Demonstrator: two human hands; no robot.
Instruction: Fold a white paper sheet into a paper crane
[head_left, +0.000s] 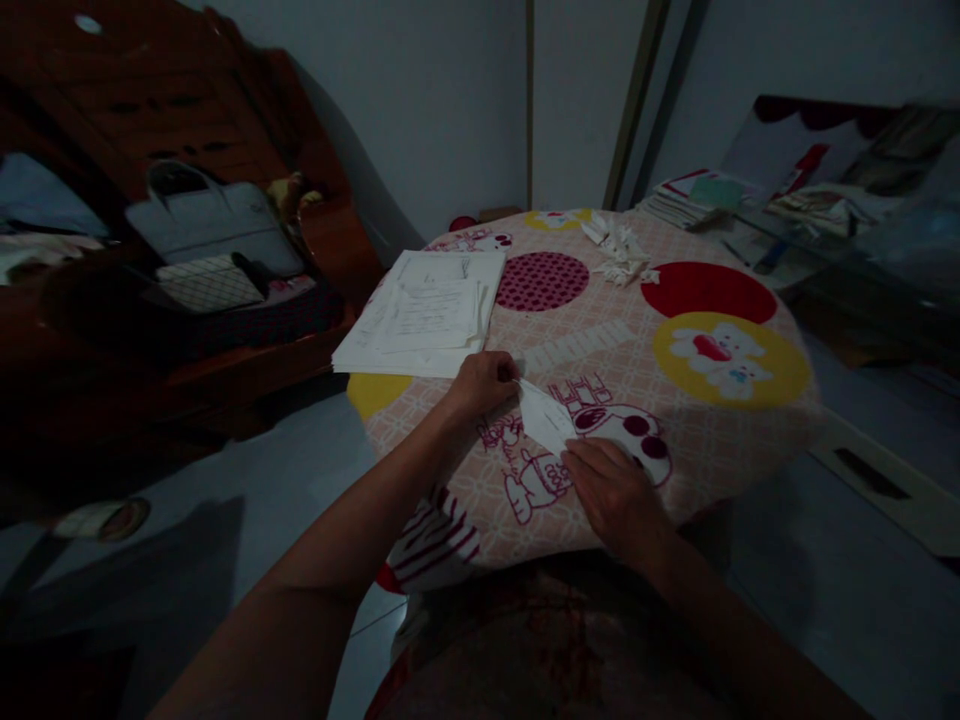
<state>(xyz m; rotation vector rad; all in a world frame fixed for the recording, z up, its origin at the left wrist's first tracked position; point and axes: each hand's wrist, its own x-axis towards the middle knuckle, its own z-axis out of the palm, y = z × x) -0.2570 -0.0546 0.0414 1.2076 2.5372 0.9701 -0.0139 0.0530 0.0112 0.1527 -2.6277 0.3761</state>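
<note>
A small folded piece of white paper [546, 418] with faint print is held between my two hands, just over the patterned tablecloth [720, 440]. My left hand [486, 382] pinches its upper left corner. At the lower right end, my right hand [611, 490] grips the paper between thumb and fingers. Beyond my left hand lies a stack of printed and handwritten sheets [431, 315], with smaller sheets on top. Toward the table's far side sits a loose pile of folded white paper pieces [621, 250].
On the left, a carved wooden bench [315, 230] carries a light handbag [217, 225] and a checked pouch [210, 283]. To the right, a glass-topped surface holds stacked papers [679, 205]. A pale board [885, 485] is low at the right.
</note>
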